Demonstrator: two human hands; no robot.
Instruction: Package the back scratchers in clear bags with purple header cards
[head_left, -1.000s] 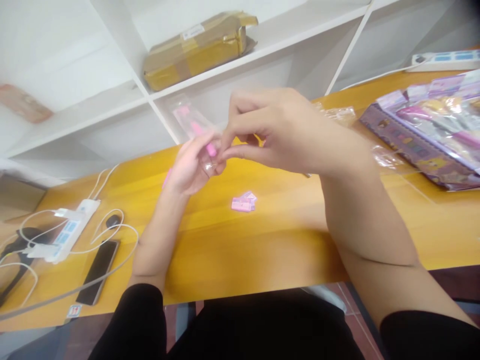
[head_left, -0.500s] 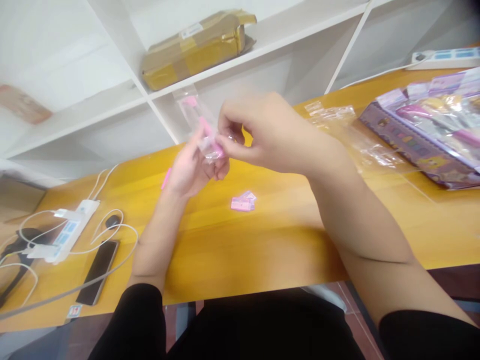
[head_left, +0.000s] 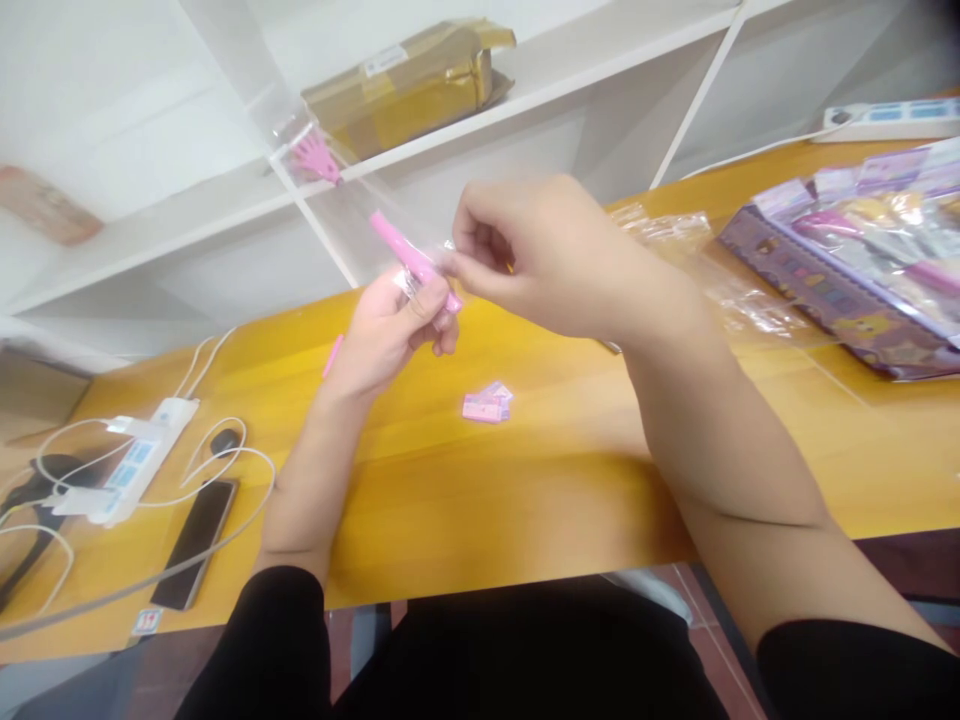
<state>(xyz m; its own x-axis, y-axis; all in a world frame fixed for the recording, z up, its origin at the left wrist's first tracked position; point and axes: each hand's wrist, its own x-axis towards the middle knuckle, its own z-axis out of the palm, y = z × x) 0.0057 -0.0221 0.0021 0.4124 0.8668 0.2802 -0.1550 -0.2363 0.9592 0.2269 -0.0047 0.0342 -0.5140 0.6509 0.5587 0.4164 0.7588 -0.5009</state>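
My left hand point(head_left: 390, 335) is closed round the lower end of a long clear plastic sleeve point(head_left: 352, 200) that slants up to the left. Inside the sleeve lies a pink stick point(head_left: 409, 258), and a small pink fan-shaped piece point(head_left: 315, 158) sits at its top end. My right hand point(head_left: 547, 250) pinches the sleeve's lower end next to my left fingers. Both hands hover above the yellow table point(head_left: 525, 470). A small pink packet point(head_left: 487, 404) lies on the table below them.
White shelves point(head_left: 225, 200) stand behind, one bearing a taped brown parcel point(head_left: 405, 85). At the left lie a power strip point(head_left: 142, 460), white cables and a dark phone point(head_left: 196, 540). Clear bags point(head_left: 675, 235) and a purple box of packaged toys point(head_left: 847, 260) are at the right.
The clear sleeve has stretched out up and to the left, baring the pink stick and the fan-shaped piece. My hands have stayed close together above the table.
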